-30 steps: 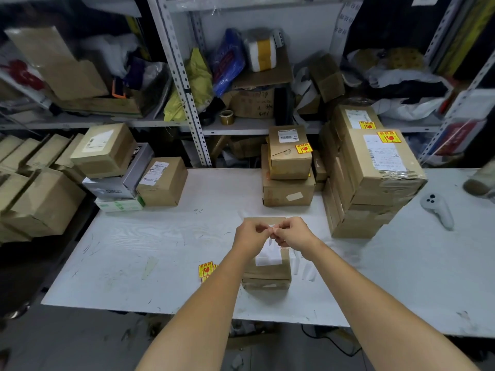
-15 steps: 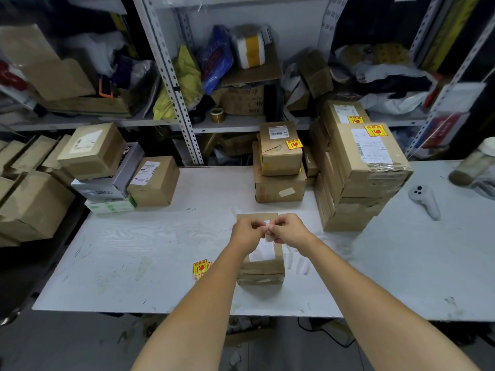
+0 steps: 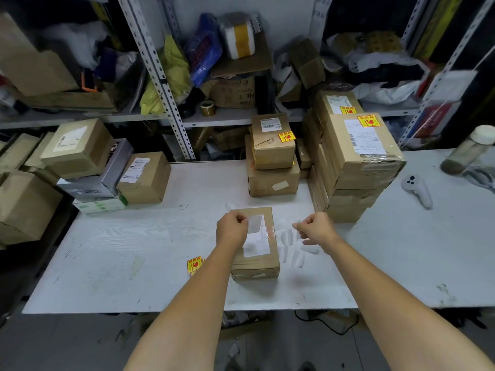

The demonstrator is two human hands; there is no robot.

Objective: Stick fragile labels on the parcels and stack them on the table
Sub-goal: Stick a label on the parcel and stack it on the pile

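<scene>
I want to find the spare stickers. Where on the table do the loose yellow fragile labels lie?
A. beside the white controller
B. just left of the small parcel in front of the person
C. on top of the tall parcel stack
B: the loose fragile labels lie flat on the white table, just left of the small parcel.

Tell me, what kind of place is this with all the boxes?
Probably a parcel packing room or storeroom: cardboard parcels stand stacked on the table, several carry yellow fragile stickers, and the metal shelves behind are crammed full.
</scene>
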